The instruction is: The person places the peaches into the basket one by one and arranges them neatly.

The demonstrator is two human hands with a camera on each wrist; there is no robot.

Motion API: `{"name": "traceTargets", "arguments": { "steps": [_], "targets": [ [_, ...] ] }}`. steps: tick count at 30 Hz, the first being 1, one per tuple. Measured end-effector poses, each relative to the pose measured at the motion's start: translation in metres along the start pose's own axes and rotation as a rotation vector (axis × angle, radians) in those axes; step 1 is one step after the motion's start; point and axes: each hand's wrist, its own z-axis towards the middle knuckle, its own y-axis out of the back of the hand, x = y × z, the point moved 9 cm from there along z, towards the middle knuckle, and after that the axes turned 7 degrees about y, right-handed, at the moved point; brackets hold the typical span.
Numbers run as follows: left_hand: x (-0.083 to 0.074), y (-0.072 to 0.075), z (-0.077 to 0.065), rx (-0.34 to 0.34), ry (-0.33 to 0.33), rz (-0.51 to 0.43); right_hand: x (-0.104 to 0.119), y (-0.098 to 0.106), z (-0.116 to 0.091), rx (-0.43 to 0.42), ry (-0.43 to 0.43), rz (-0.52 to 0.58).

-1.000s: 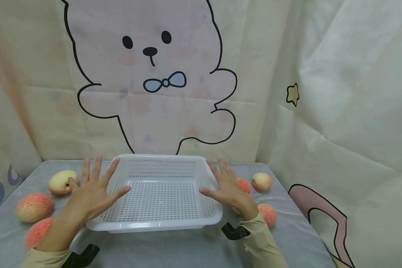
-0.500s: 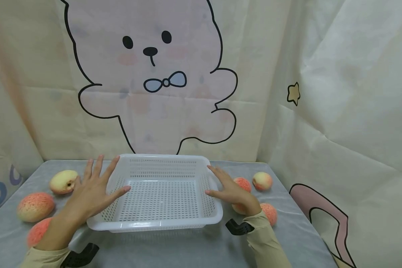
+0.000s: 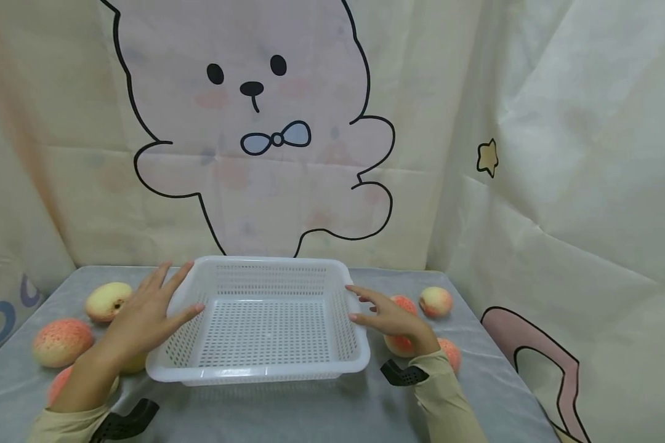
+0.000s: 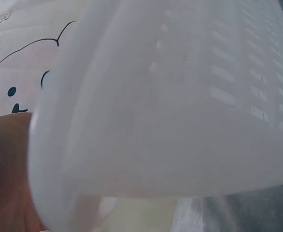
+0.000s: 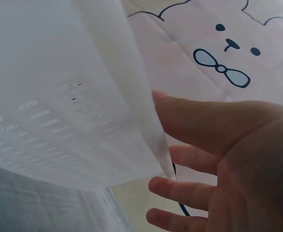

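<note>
A white perforated plastic basket point(image 3: 257, 373) stands on the grey cloth, with nothing inside. My left hand point(image 3: 146, 317) hovers along its left side, fingers extended and thumb reaching over the rim. In the left wrist view, the basket's wall point(image 4: 132, 145) fills most of the picture and part of the hand point(image 4: 6, 179) shows at the left edge. On the other side, my right hand point(image 3: 390, 317) has its fingertips right at the right rim. The right wrist view shows its thumb point(image 5: 194, 116) beside the rim, the other fingers loosely bent below.
Left of the basket lie a yellow fruit point(image 3: 104, 302), a speckled orange-pink fruit point(image 3: 63, 343) and others partly hidden by my arm. Several peach-like fruits, including a pale one point(image 3: 435, 301), lie to the right. A printed curtain point(image 3: 321, 197) hangs behind the table.
My right hand has moved right, from over the basket to its rim, its fingers less spread. The left hand has shifted slightly left, uncovering a yellow fruit under the wrist. The basket stays put.
</note>
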Motion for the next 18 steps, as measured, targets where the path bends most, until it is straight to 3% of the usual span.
{"name": "traceTargets", "arguments": {
  "steps": [11, 18],
  "targets": [
    [0.009, 0.009, 0.000, 0.008, -0.034, -0.118, -0.005, -0.007, -0.001, 0.001, 0.013, 0.054],
    [0.018, 0.021, 0.000, -0.025, -0.038, -0.179, -0.001, -0.002, 0.002, 0.006, 0.039, 0.047]
  ]
}}
